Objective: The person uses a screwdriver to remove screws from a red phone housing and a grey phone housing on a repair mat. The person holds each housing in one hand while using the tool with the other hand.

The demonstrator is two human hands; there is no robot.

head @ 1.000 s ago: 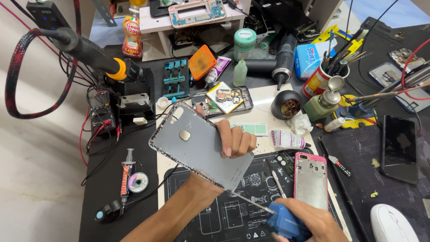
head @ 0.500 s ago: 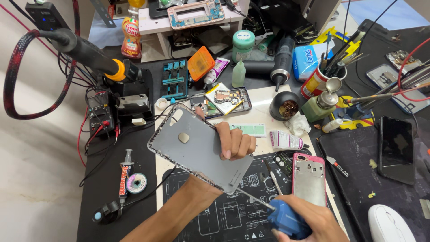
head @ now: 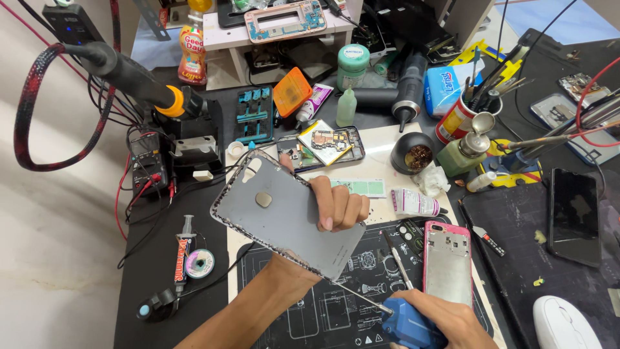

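Observation:
My left hand grips a grey phone back cover by its right edge and holds it tilted above the black repair mat. The cover's inner side faces me, with dark glue residue along its rim. My right hand is closed around a blue-handled screwdriver at the bottom of the view. The thin metal shaft points up and left, and its tip touches the cover's lower edge.
A pink phone frame lies right of the mat, tweezers beside it. An opened phone, a white tube, a black bowl, a soldering iron, a syringe and a black phone crowd the desk.
The cover has tilted slightly and shifted a little to the left in my left hand. The screwdriver tip has stayed at the cover's lower edge.

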